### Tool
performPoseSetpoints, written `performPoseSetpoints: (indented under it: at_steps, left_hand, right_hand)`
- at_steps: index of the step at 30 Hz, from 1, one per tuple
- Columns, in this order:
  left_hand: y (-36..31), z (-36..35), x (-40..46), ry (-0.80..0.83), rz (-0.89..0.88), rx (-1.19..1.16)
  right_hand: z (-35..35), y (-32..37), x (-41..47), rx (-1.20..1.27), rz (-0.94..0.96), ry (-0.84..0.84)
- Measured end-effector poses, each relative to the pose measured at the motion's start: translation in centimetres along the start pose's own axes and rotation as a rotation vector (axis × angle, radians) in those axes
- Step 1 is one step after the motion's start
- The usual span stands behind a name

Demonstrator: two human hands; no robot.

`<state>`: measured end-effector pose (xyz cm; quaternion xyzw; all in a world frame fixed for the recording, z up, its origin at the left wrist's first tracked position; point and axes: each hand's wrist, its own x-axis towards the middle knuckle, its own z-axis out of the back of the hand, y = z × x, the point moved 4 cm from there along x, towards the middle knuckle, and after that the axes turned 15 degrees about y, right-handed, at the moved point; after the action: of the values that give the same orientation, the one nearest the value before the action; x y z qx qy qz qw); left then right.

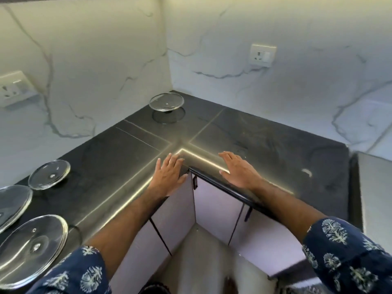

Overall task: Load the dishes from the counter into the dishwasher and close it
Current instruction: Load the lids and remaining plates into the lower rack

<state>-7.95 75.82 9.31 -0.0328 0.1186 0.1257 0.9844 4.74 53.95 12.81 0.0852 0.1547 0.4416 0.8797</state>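
my left hand and right hand lay flat, fingers spread, holding nothing, on the dark counter — loading hadn't begun, i judged. one glass lid sat in the far corner, three more at my left. next move called for reaching one — dishwasher out of view.

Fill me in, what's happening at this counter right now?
A person stands at the inner corner of a dark counter, left hand and right hand both open, flat near its edge, holding nothing. Four glass lids wait on the counter: one in the back corner, three at the left. No dishwasher is in view.
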Motion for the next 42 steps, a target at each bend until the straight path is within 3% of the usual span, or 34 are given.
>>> performPoseSetpoints:
  at_steps: [8, 17, 25, 31, 36, 42]
  left_hand:
    - [5.1, 1.3, 8.9, 0.041, 0.174, -0.092]
    - [12.7, -1.0, 18.2, 0.067, 0.227, -0.165]
    - [20.8, -4.0, 25.5, 0.148, 0.137, -0.119]
    - [22.8, -6.0, 26.3, 0.023, 0.054, -0.113]
    - [23.0, -6.4, 26.4, 0.003, 0.056, -0.115]
    - [23.2, -6.7, 26.5, 0.016, 0.053, -0.135]
  right_hand:
    - [4.2, -2.6, 14.9, 0.035, 0.125, 0.151]
    - [4.3, -2.4, 30.3, 0.209, 0.142, 0.276]
    - [2.0, -2.4, 44.3, 0.886, -0.133, 0.294]
    - [0.1, -0.4, 53.9, 1.49, -0.243, 0.246]
    - [-0.8, 0.4, 59.4, 1.689, -0.355, 0.217]
    - [-1.4, 0.9, 62.6, 1.745, -0.439, 0.135]
